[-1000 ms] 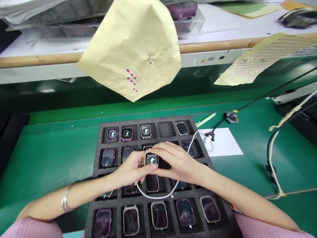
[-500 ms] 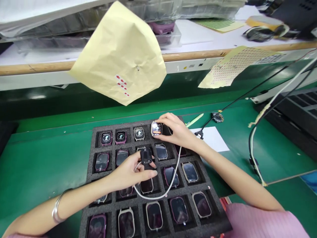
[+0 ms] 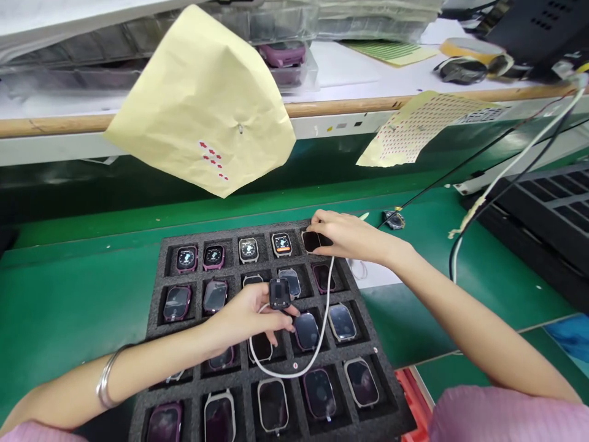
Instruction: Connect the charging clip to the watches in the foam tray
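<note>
My left hand is closed on a small black square charging dock, from which a white cable loops across the tray toward my right hand. My right hand pinches the edges of a dark-screened smartwatch in the far right compartment of the black foam tray. Just left of it, a lit smartwatch with an orange bar on its screen lies in its own compartment. Several more watches in purple or pale cases fill the tray, a few of the back row lit. My left hand and forearm cover some of them.
A shelf edge runs above the bench, with a yellow paper and a sticker sheet hanging from it. Right of the tray are white paper, a small dark item, hanging cables and a black rack.
My right hand has let go of the lit watch, now lying in its compartment, and moved right to the dark watch beside it. My left hand still holds the dock.
</note>
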